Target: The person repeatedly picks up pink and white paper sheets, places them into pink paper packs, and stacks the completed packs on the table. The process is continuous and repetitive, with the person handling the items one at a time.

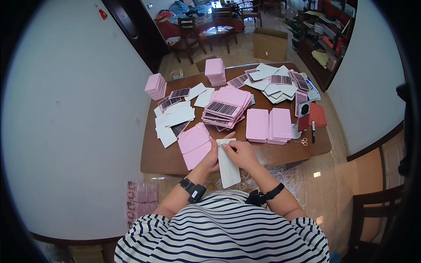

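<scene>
A long white card hangs between my two hands near the table's front edge. My left hand grips it along its left side, the fingers partly behind it. At its upper end the thumb and fingers of my right hand are pinched together; whether they hold something small there is hidden. Just left of my left hand lies an opened pink case, flat on the table. Beyond my hands rises a leaning pile of pink cases, some with dark-striped panels.
White and dark-striped cards lie loosely at the left, with another heap back right. Pink stacks stand along the far edge. Flat pink cases, scissors, a black marker and a red sheet occupy the right.
</scene>
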Demonstrator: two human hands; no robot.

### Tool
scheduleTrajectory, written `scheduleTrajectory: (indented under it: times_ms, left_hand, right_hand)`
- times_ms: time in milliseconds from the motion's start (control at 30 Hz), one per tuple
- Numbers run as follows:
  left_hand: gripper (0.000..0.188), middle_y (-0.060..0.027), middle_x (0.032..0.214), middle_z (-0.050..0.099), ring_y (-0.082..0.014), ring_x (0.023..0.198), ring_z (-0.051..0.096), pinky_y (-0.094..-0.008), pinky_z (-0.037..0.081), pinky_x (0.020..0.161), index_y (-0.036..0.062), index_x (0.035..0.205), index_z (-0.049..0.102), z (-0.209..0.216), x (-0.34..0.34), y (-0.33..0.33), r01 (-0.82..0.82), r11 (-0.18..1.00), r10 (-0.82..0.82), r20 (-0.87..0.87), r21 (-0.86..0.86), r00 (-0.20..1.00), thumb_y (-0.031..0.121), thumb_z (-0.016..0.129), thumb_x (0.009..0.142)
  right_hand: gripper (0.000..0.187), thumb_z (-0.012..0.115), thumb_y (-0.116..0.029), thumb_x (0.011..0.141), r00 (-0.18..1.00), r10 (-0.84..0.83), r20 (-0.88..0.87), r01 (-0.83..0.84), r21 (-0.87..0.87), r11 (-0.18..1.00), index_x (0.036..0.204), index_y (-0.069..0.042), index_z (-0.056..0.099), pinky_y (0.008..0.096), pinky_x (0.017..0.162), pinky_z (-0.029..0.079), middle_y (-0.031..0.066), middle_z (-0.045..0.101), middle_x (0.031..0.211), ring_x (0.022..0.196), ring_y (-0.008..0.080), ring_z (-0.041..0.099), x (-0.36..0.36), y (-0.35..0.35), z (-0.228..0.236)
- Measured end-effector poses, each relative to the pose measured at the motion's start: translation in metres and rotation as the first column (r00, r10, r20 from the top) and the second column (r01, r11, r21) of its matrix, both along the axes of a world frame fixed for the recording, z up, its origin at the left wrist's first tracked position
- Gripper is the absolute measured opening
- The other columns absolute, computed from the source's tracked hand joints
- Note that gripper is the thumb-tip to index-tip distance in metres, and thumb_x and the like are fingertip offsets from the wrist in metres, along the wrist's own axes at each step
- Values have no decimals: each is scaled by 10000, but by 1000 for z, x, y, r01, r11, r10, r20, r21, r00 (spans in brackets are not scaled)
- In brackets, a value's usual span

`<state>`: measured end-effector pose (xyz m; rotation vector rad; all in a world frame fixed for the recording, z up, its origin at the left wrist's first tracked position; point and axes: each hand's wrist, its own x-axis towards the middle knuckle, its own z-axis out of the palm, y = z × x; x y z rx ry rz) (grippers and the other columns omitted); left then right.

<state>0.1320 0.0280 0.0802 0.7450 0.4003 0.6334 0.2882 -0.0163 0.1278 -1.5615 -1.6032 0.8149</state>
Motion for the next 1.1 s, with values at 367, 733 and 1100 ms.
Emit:
scheduleTrajectory:
  times_ms: [367, 733, 1100]
  left_hand:
    - [989, -218, 1494, 420, -342, 1295, 484, -440, 394, 1091, 75, 1610, 126, 9, -83, 49, -12, 608, 643, -484, 794, 593, 457, 699, 899]
    - [1214, -261, 1479, 387, -420, 1298, 416, -543, 281, 1108, -87, 1506, 255, 5, -97, 32, 573, 201, 809, -465, 794, 360, 539, 840, 646]
    - [553, -183, 1144, 662, -331, 1028, 639, -455, 510, 903, -5, 1234, 608, -109, -207, 36, -193, 716, 687, -726, 671, 25, 361, 758, 847]
  right_hand:
    - [432, 715, -496, 825, 321, 717, 619, -13, -754, 657, 1037, -125, 782, 462, 886, 544, 130, 742, 1080, 1051, 321, 694, 97, -77, -100]
    - [364, 694, -362, 916, 959, 99, -267, -178, -294, 939, 1015, -14, 734, 370, 696, 507, 150, 717, 826, 737, 225, 664, -37, 54, -63]
    - [208, 707, -204, 901, 996, 40, 85, -16, -269, 963, 951, -4, 726, 351, 583, 433, 121, 578, 634, 562, 175, 492, -31, 90, -89]
